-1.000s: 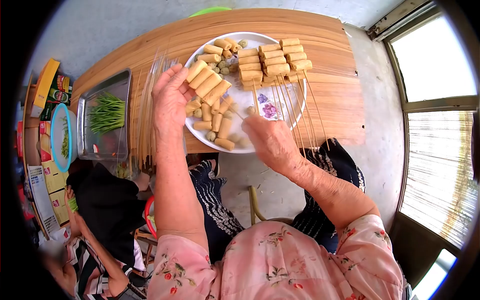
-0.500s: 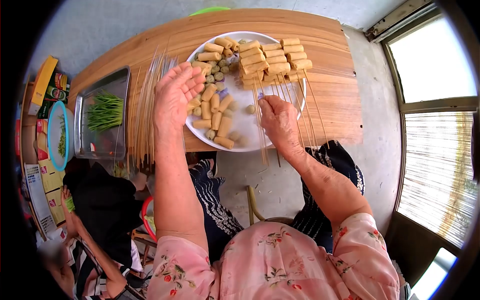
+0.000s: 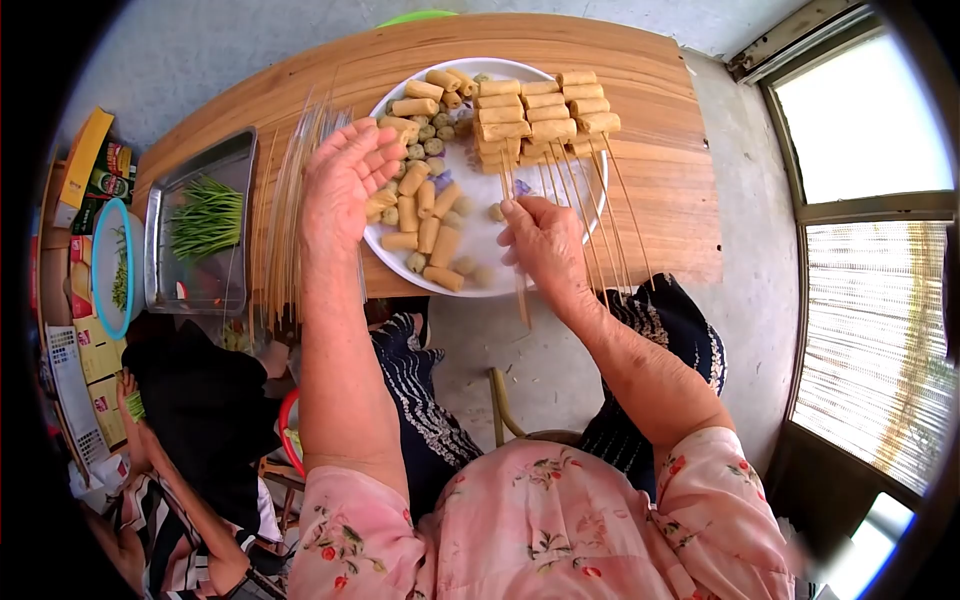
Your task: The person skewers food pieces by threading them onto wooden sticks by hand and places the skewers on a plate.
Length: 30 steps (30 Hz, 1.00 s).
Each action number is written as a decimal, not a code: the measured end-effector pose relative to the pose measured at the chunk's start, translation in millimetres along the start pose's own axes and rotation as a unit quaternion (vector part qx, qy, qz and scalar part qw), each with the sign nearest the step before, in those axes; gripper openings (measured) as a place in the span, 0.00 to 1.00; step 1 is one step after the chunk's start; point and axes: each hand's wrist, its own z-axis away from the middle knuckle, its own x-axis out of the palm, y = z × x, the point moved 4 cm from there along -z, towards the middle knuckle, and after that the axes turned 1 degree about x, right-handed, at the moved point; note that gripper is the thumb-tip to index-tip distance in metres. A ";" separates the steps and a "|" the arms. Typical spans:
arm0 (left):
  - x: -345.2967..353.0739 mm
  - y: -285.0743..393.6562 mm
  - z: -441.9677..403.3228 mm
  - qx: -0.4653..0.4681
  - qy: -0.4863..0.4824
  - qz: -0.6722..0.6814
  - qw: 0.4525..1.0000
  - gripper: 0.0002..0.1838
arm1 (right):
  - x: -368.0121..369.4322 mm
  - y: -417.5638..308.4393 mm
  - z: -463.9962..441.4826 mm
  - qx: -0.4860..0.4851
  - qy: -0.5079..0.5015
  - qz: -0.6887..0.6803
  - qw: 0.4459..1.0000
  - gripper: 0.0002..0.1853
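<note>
Head view: right forearm (image 3: pixel 645 360) slanting inward, right hand (image 3: pixel 548 245) pinching skewer (image 3: pixel 506 180); left hand (image 3: pixel 350 180) raised open, palm inward, fingers loosely curled, beside loose rolls (image 3: pixel 428 236); skewered rolls (image 3: pixel 550 130) stacked on far right of plate (image 3: pixel 480 200), atop wooden counter (image 3: pixel 665 200).

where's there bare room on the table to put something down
The widest bare patch is the table between the plate and its own right edge. A small gap shows mid-plate, between the loose rolls and right hand. Crowded: plate's left half, and around the left hand.
</note>
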 end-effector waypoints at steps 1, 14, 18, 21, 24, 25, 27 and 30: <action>-1.4 -0.6 -1.1 -0.001 0.000 -0.005 1.000 0.14 | -2.6 2.6 2.3 -0.024 0.002 0.008 1.000 0.13; -2.8 -9.1 -0.1 -0.012 -0.013 -0.020 1.000 0.16 | -71.8 -42.2 33.6 -0.211 -0.045 0.075 0.974 0.11; -15.5 -9.6 4.1 -0.021 0.028 -0.022 0.999 0.19 | -214.7 17.6 -37.1 0.004 0.027 -0.263 0.964 0.23; -30.9 -11.7 -0.3 -0.022 0.049 -0.012 0.998 0.18 | -348.0 106.3 -29.0 0.200 0.524 0.217 0.799 0.21; -40.2 -17.4 0.1 -0.023 0.074 0.004 0.997 0.17 | -375.9 134.6 -23.6 0.152 0.529 0.052 0.833 0.20; -39.9 -18.3 -0.1 -0.020 0.083 0.006 0.996 0.17 | -363.9 130.1 -23.1 0.141 0.498 0.007 0.856 0.20; -37.3 -16.7 4.8 -0.020 0.092 0.009 0.996 0.16 | -335.6 112.0 -23.6 0.085 0.439 0.004 0.894 0.21; -25.1 -14.6 18.9 -0.023 0.090 0.015 0.996 0.13 | -288.3 71.5 -26.6 -0.037 0.342 0.086 0.935 0.22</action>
